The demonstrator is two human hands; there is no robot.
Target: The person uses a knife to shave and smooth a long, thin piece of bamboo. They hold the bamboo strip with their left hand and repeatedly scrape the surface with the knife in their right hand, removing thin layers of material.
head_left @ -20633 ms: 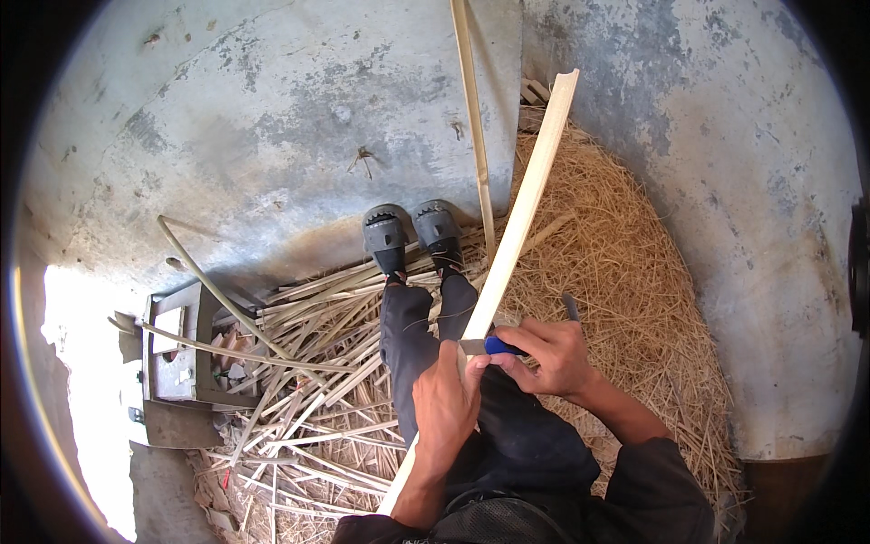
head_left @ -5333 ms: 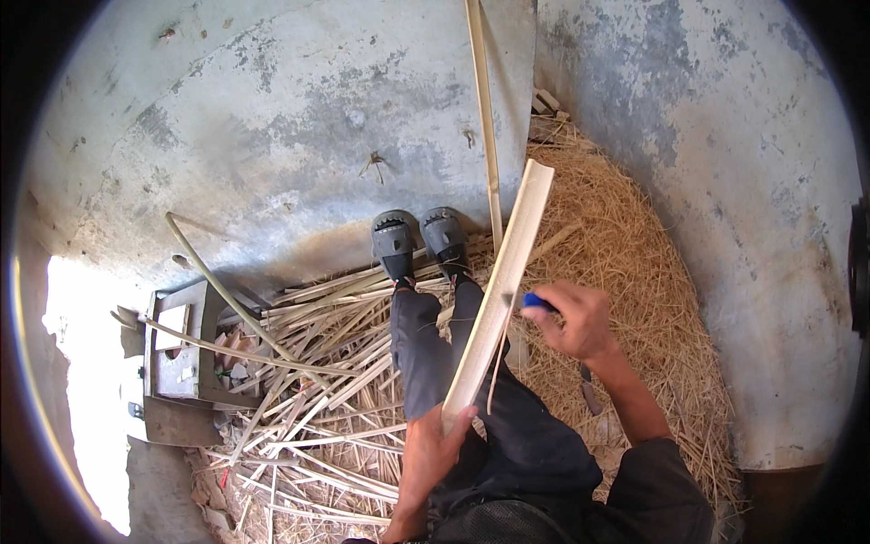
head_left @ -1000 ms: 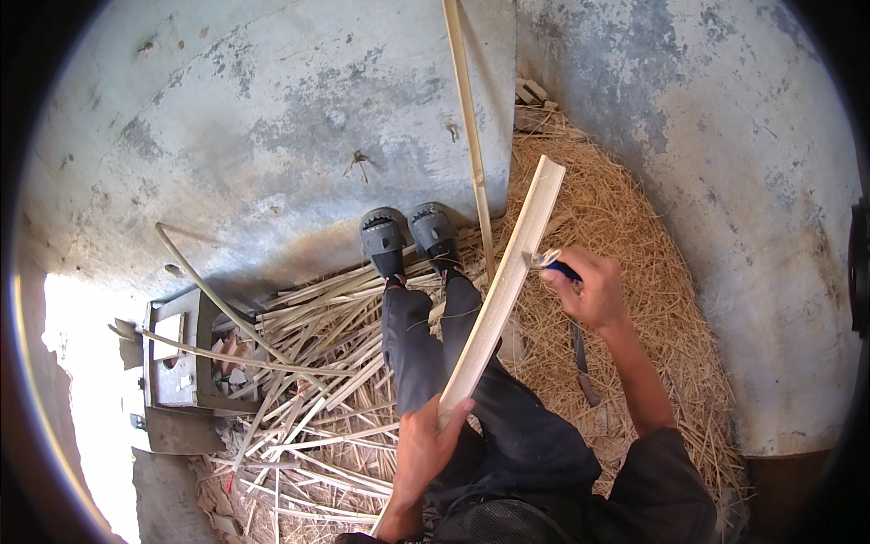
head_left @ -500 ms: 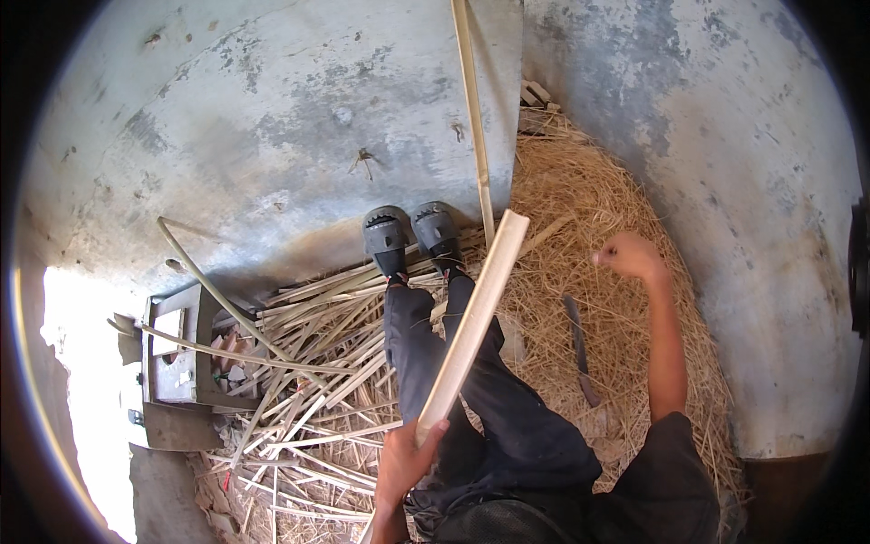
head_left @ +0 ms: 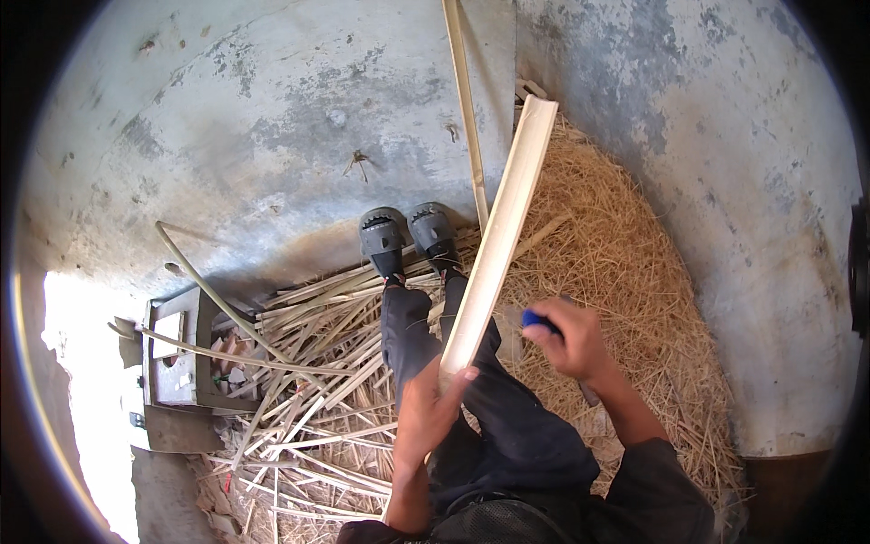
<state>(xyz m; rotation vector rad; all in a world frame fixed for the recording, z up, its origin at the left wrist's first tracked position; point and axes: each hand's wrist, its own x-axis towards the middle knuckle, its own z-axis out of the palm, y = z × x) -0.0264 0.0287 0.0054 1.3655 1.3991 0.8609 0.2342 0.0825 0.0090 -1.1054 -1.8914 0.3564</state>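
A long split bamboo piece (head_left: 500,231), pale and hollowed like a trough, slants up and away over my legs. My left hand (head_left: 424,410) is closed round its near end. To the right of the bamboo, apart from it, my right hand (head_left: 575,344) is closed on a small blue thing (head_left: 538,321) whose kind I cannot make out. Under that hand lies a dark long-bladed knife on the straw; most of it is hidden, with its near end (head_left: 589,393) showing below the wrist.
Many thin bamboo strips (head_left: 308,363) lie in a heap to the left, by a grey metal box (head_left: 186,363). Straw-like shavings (head_left: 625,245) cover the floor at right. One strip (head_left: 467,109) leans on the weathered wall (head_left: 272,118). My sandalled feet (head_left: 385,231) are near that wall.
My left hand and the bamboo have moved up and slightly right. My right hand has come down and left, toward the bamboo, over the knife; the blue thing now shows in it.
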